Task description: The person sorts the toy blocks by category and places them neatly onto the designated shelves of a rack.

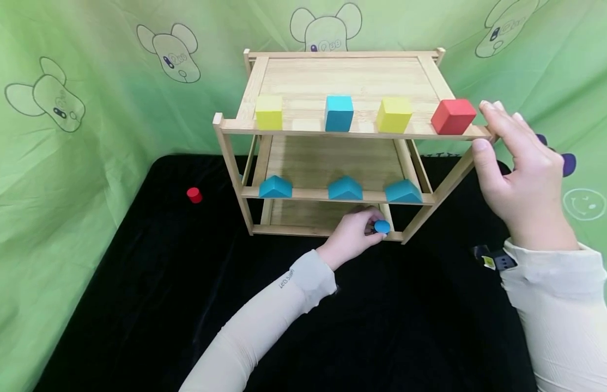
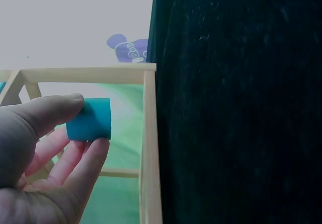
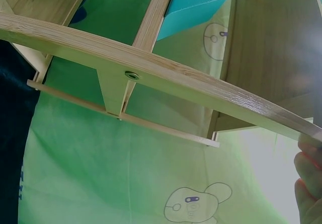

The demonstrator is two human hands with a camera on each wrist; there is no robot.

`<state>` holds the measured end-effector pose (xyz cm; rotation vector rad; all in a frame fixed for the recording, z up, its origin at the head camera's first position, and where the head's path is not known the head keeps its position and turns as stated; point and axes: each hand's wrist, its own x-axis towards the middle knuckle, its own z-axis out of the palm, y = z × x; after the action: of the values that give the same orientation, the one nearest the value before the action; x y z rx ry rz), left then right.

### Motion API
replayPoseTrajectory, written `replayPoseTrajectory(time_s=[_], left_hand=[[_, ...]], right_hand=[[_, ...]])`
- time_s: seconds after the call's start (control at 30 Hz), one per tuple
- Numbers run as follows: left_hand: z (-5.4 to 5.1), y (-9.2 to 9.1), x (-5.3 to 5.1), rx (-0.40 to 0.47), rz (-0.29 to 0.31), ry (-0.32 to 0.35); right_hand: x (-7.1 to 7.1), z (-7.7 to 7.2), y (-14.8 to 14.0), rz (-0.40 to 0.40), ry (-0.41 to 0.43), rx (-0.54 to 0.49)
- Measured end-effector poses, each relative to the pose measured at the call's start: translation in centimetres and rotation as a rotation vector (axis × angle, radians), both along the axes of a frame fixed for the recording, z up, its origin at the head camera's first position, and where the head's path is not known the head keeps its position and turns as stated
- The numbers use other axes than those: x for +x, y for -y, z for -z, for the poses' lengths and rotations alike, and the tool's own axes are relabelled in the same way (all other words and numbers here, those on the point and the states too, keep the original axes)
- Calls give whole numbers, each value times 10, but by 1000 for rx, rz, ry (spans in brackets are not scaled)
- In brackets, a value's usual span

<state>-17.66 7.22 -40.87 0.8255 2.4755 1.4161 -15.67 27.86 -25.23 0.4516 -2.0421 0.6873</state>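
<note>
In the head view my left hand point(image 1: 352, 234) is at the front right of the bottom shelf point(image 1: 303, 215) of a wooden rack. It pinches a blue cylinder point(image 1: 381, 226) between thumb and fingers; the left wrist view shows the cylinder point(image 2: 90, 119) from its side. My right hand point(image 1: 526, 174) touches the rack's upper right front corner, its fingers fairly straight. Close to those fingertips, on the top shelf point(image 1: 343, 76), is a red cube point(image 1: 453, 116). Only a few fingers point(image 3: 308, 176) of this hand enter the right wrist view, against the wooden bar.
A blue cube point(image 1: 339, 114) and two yellow cubes, left point(image 1: 269, 112) and right point(image 1: 394, 115), line the top front edge. Three blue triangular blocks, including one in the centre point(image 1: 345, 188), sit on the middle shelf. A red cylinder point(image 1: 194, 195) lies on the black cloth point(image 1: 186, 305).
</note>
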Motion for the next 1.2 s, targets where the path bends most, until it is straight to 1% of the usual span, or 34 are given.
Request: replayPoseTrajectory(time_s=[0.2, 0.33, 0.57, 0.8, 1.1, 1.2], left_hand=[[7, -8, -2, -46, -16, -61], [10, -11, -3, -80, -30, -83], [13, -16, -4, -94, -13, -74], [16, -19, -6, -132, -21, -118], [17, -20, -8, -179, -27, -156], [17, -21, -9, -185, -25, -159]], right_hand=[[-1, 1, 0, -4, -12, -4], [-2, 1, -1, 3, -12, -8], [0, 2, -2, 16, 8, 2], [-2, 3, 0, 14, 2, -11], [-2, 3, 1, 11, -1, -17], [-3, 3, 2, 11, -5, -25]])
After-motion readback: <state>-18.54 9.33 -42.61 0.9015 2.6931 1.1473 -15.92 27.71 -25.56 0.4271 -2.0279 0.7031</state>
